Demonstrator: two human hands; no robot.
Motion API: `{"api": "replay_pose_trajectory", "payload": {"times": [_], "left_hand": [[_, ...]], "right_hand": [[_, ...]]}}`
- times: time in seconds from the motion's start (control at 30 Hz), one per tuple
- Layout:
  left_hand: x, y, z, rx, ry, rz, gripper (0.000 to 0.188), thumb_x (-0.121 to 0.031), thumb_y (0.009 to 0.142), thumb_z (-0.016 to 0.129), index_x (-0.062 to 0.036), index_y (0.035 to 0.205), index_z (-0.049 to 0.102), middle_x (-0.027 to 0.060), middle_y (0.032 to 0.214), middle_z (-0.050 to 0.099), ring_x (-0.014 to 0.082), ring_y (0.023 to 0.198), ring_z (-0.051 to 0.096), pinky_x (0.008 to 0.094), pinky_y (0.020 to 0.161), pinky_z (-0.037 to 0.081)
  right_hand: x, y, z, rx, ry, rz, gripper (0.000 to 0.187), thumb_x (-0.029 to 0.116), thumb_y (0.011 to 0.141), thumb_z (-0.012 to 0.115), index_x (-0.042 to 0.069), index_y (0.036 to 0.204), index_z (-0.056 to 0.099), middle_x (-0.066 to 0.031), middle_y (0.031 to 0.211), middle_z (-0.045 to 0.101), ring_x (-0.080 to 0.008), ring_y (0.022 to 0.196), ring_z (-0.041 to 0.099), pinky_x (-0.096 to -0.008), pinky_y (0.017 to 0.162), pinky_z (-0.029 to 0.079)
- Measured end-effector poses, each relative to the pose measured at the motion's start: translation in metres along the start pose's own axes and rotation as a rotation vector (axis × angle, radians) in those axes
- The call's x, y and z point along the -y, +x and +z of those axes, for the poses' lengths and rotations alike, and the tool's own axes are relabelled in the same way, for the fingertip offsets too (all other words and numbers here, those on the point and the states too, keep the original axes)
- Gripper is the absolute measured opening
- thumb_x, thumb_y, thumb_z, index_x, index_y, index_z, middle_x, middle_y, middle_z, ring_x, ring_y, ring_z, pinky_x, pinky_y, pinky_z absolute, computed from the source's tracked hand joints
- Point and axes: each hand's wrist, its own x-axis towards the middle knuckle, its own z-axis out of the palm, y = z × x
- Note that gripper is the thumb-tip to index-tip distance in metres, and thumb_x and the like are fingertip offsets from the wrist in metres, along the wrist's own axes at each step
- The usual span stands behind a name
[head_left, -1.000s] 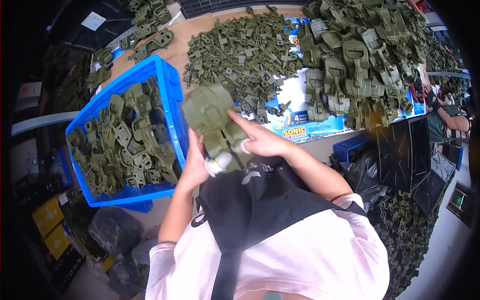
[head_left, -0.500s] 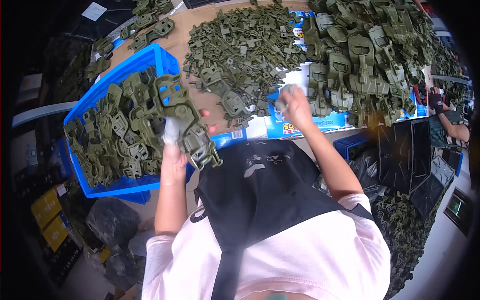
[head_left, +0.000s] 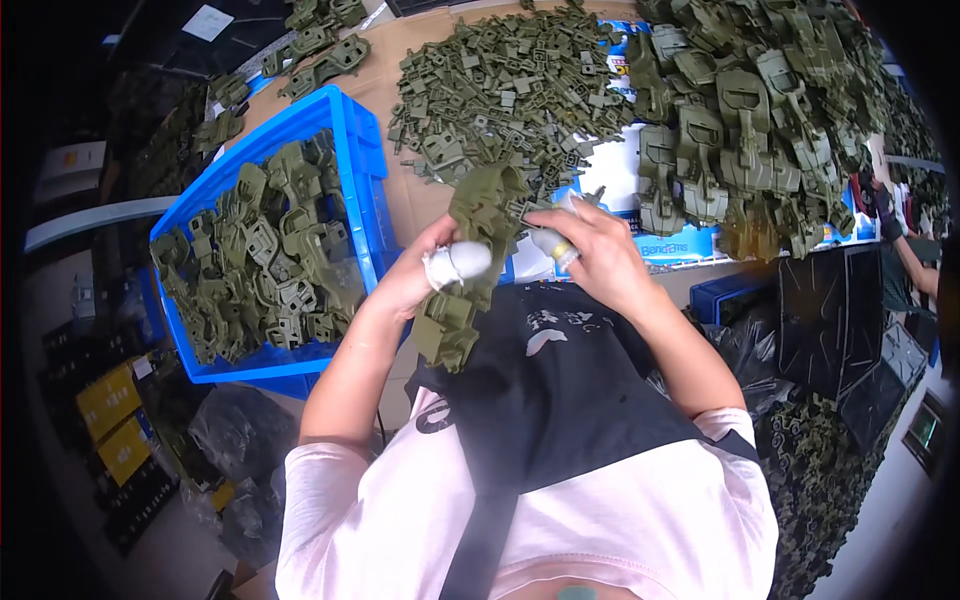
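My left hand (head_left: pixel 408 283), its thumb wrapped in white, is closed round a long olive-green moulded plastic part (head_left: pixel 478 205) held tilted in front of my apron. At that part's right side, my right hand (head_left: pixel 612 258) is closed in a pinch, with covered fingertips. A small green plastic piece (head_left: pixel 595 195) pokes out above its fingers; the fingers hide most of what they hold. To the left, a blue crate (head_left: pixel 352 130) contains several similar large green parts. Beyond my hands lies a heap of small green plastic pieces (head_left: pixel 510 80) on cardboard.
Larger green parts (head_left: pixel 740 110) are stacked high at the far right. Black crates (head_left: pixel 815 310) stand below the table's right side, where another person's arm (head_left: pixel 905 255) shows. Dark plastic bags (head_left: pixel 235 430) and yellow boxes (head_left: pixel 112 420) are at lower left.
My left hand has brought the large green part rightward from over the blue crate to my front. My right hand has drawn back from the small-piece heap to meet it.
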Motion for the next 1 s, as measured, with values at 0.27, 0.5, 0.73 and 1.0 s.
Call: {"api": "replay_pose_trajectory", "payload": {"times": [0.27, 0.5, 0.73, 1.0], "left_hand": [[0.015, 0.002, -0.002, 0.164, 0.124, 0.122, 0.053, -0.002, 0.073, 0.065, -0.0032, 0.122, 0.046, 0.0056, 0.103, 0.059, 0.0104, 0.088, 0.057, 0.0242, 0.074, 0.046], [0.025, -0.009, 0.001, 0.178, 0.363, 0.205, 0.06, -0.005, 0.067, 0.074, -0.001, 0.12, 0.046, 0.0058, 0.1, 0.061, 0.0099, 0.08, 0.06, 0.0246, 0.065, 0.048], [0.0, -0.016, 0.006, 0.206, 0.662, 0.004, 0.066, -0.01, 0.064, 0.077, -0.0017, 0.121, 0.045, 0.0057, 0.099, 0.062, 0.009, 0.077, 0.059, 0.0245, 0.066, 0.048], [0.005, 0.018, -0.016, -0.279, 0.055, 0.252, 0.045, -0.017, 0.084, 0.057, -0.0049, 0.124, 0.041, 0.0086, 0.112, 0.055, 0.017, 0.098, 0.057, 0.0318, 0.081, 0.049]], "right_hand": [[0.014, -0.002, -0.013, 0.245, -0.082, 0.058, 0.045, -0.009, 0.058, 0.05, 0.005, 0.1, 0.06, -0.0155, 0.083, 0.058, -0.0341, 0.073, 0.059, -0.0406, 0.064, 0.049], [-0.001, -0.019, 0.011, 0.198, -0.053, -0.11, 0.039, -0.008, 0.059, 0.053, 0.005, 0.095, 0.059, -0.0138, 0.079, 0.054, -0.0329, 0.067, 0.058, -0.0409, 0.058, 0.049], [-0.003, -0.026, 0.024, 0.22, 0.004, -0.044, 0.036, -0.005, 0.065, 0.055, 0.005, 0.099, 0.055, -0.0136, 0.076, 0.054, -0.0326, 0.067, 0.058, -0.0405, 0.055, 0.048], [-0.133, -0.066, 0.074, -0.41, 0.355, 0.777, 0.038, 0.018, 0.075, 0.067, 0.007, 0.105, 0.046, -0.0118, 0.091, 0.054, -0.0236, 0.077, 0.053, -0.0336, 0.067, 0.044]]}}
